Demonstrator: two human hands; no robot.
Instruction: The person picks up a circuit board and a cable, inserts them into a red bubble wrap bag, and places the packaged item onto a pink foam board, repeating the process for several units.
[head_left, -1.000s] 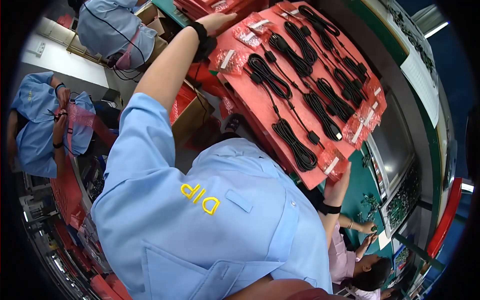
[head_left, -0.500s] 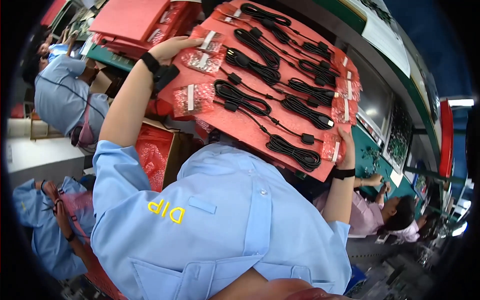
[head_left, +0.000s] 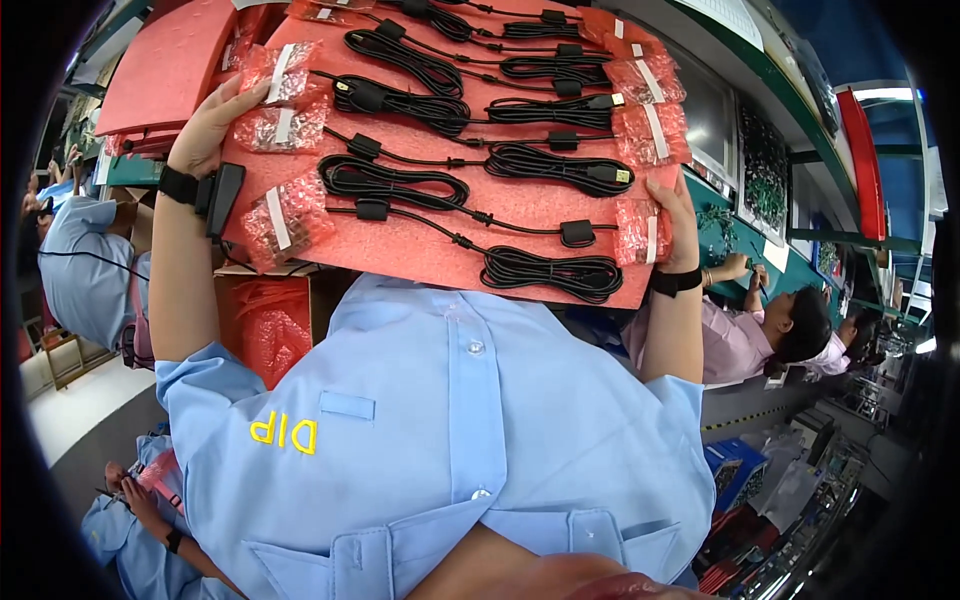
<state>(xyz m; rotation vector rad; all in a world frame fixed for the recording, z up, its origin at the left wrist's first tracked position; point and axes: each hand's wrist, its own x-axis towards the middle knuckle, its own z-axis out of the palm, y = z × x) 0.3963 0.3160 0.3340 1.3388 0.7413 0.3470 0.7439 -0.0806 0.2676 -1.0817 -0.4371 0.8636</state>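
A cardboard box holds red bubble wrap. Fingers part-closed, your left hand and right hand grip a pink foam board bearing coiled black cables.

Pink foam sheet: 1 on top, 12 o'clock; layers under it, can't tell
Coiled black cables: at least 9, far ones cropped at 12
Black cable blocks: at least 8
Bubble packets, 10 o'clock edge: 3 clear, plus at least 1 toward 11
Bubble packets, 1–2 o'clock edge: at least 4, upper ones overlap
Wearer's hands: 2, left hand at 10, right hand at 2
Black wristbands: 2, one per wrist
Pink stack: 1, at 10, sheet count unclear
Carton: 1 with pink wrap, at 9
Co-workers: at least 4, spread over 9, 8 and 3
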